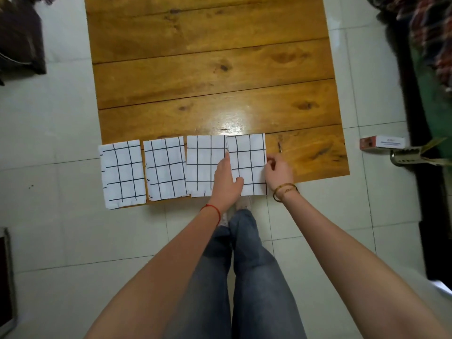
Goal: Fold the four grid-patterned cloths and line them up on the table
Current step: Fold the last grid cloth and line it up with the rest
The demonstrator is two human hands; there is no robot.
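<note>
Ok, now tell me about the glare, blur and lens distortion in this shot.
Head view: a bright glare patch sits on the wooden table just beyond the cloth row; the wide-angle lens bows the floor tile lines and tilts the leftmost cloth; the corners are smeared, the centre fairly sharp.

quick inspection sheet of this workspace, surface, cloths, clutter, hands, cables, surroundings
surface: wooden plank table, glossy, glare near its front.
job's things: four folded grid cloths in a row along the near edge: first cloth, second cloth, third cloth, fourth cloth. The fourth overlaps the third's right edge; the first overhangs the table's left corner.
clutter: nothing seen on the table besides the cloths.
hands: left hand flat where the third and fourth cloths meet; right hand pinches the fourth cloth's right edge.
cables: nothing seen.
surroundings: white tiled floor; small box on the floor at right.
</note>
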